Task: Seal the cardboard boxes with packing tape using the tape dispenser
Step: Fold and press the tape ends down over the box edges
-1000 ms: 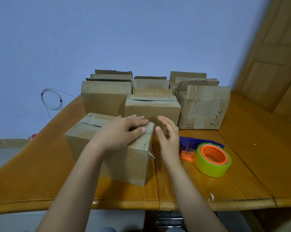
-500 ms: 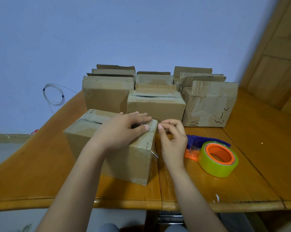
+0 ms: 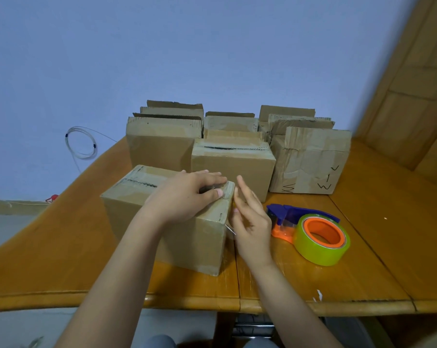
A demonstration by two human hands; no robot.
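Up front, the nearest box (image 3: 187,242) sat on the table (image 3: 61,259), the left hand (image 3: 187,194) pressing flat on its top by the right edge. The right hand (image 3: 250,219) (fingers loose, holding nothing) was just beside that end. The tape dispenser (image 3: 310,232) lay untouched to its right.

One wide-angle view, from a camera worn on the person's head, facing forward and tilted down. It sits close above the near edge of a wooden counter (image 3: 61,247), with the person's arms (image 3: 117,272) reaching in from the bottom. Cardboard boxes (image 3: 159,146) fill the middle and a blue wall (image 3: 212,46) rises behind. Straight edges bow near the frame's sides.
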